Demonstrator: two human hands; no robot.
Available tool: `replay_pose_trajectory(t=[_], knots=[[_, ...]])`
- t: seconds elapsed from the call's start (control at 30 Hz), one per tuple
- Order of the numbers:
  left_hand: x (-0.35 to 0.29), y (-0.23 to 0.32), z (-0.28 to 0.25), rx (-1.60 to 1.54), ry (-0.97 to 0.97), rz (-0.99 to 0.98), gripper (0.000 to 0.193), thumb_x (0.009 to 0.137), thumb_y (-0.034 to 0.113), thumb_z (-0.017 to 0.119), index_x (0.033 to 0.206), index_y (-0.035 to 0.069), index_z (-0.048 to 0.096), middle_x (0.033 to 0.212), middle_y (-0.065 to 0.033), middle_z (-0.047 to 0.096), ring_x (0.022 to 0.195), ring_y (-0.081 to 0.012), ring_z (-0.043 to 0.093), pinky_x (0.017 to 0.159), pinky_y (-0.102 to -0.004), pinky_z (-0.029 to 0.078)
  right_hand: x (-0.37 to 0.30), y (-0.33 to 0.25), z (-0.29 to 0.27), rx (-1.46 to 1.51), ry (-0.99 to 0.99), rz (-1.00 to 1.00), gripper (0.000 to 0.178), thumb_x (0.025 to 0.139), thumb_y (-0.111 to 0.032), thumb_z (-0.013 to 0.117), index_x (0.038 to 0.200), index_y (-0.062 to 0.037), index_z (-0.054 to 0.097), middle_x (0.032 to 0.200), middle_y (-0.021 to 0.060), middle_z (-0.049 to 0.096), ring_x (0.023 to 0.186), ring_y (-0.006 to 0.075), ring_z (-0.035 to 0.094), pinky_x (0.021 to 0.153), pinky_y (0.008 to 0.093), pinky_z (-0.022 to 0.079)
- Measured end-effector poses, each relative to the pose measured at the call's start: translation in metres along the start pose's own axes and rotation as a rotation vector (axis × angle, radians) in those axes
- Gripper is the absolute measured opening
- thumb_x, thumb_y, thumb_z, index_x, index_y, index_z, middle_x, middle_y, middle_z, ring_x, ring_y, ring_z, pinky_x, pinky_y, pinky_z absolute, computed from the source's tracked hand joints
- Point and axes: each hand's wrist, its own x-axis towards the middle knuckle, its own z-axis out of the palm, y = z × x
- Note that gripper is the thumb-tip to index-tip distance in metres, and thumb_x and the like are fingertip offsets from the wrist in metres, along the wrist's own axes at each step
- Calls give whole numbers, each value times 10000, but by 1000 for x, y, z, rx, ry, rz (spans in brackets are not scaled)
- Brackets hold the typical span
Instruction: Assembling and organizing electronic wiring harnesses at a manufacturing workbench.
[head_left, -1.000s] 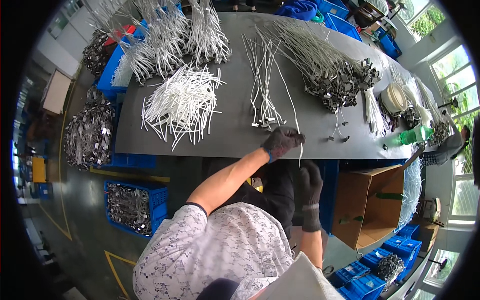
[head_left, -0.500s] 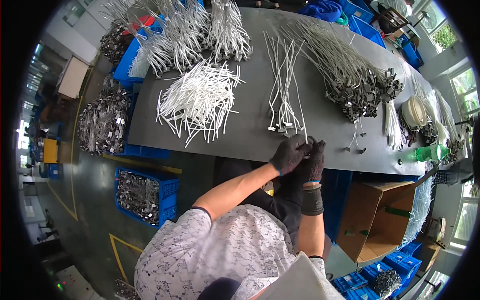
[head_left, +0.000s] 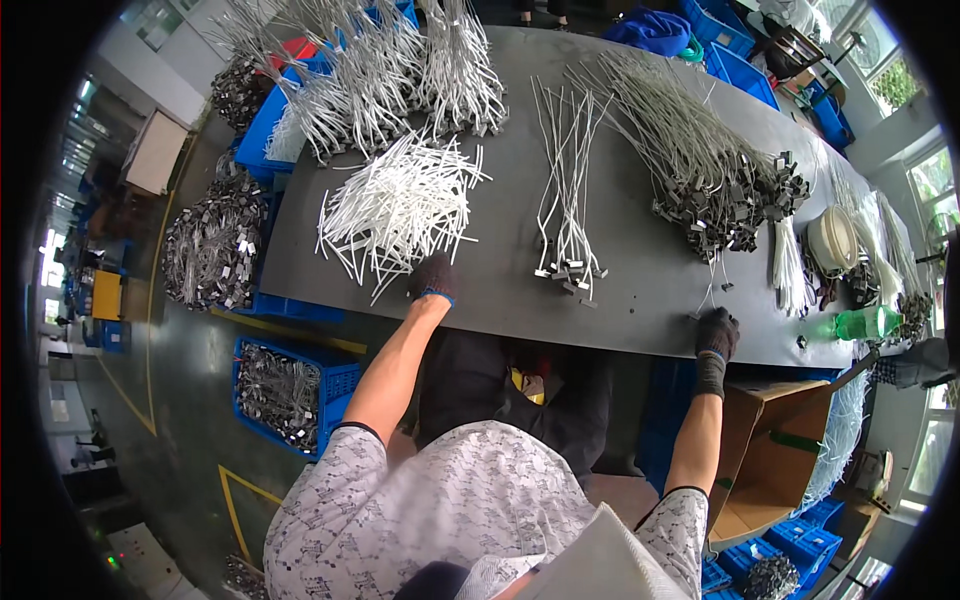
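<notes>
My left hand (head_left: 432,279), in a dark glove, reaches to the near edge of a pile of short white tubes (head_left: 402,205). Its fingers look bunched together, and what they pinch, if anything, is hidden. Far to the right, at the table's front edge, my gloved right hand (head_left: 717,334) is closed on the end of a thin wire (head_left: 709,298). That wire trails from a large bundle of grey wires with dark connectors (head_left: 715,205). Between my hands lies a smaller bundle of connector wires (head_left: 570,215), its connectors toward me.
Bundles of white-sleeved wires (head_left: 455,80) stand at the far left of the dark table (head_left: 520,310). A round pale container (head_left: 831,240) and a green bottle (head_left: 866,323) sit at right. Below are an open cardboard box (head_left: 770,460) and a blue crate of connector wires (head_left: 290,390).
My hands have parted from the table's front middle: left to the white tubes, right to the loose wires. The wire with a white tube they held is released, apparently onto the middle bundle.
</notes>
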Motion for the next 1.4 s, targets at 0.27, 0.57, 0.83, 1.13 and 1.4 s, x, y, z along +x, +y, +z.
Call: replay_pose_trajectory(t=[0.27,0.57,0.83,1.13,1.4], knots=[[13,-4,-8,-110,-203,105,309,841,291,615,974,22,689,930,-208,727,860,-359,720,718,-457,578,-49,52,-24,548,-497,-777,302,909,-311,626,984,-22,670,847,139,643,722,350,654,651,406,545],[-6,34,-8,-1713,-657,-410,135,910,125,704,1031,97,653,822,-28,696,671,-125,645,571,-289,529,-303,126,79,274,-359,-231,205,904,-110,564,1044,-51,702,1057,218,693,902,398,673,802,490,529],[-39,153,-10,-1880,-980,-436,101,941,45,630,1040,30,640,888,-99,685,809,-190,700,713,-306,594,-378,101,12,62,-635,-160,213,874,-137,556,1005,-19,675,1024,265,668,990,465,634,833,533,510],[-77,228,-65,-2206,-397,-189,70,983,92,565,1018,31,566,890,-125,687,749,-245,709,690,-406,634,-287,41,15,41,-408,-526,159,848,-197,645,973,-118,703,957,182,704,872,393,690,723,461,574],[-73,204,-80,-1909,-123,97,150,976,128,598,989,-21,617,825,-85,692,708,-147,686,648,-278,568,-303,55,29,6,-547,-519,190,828,-250,666,946,-131,755,945,183,728,941,387,697,769,464,575]])
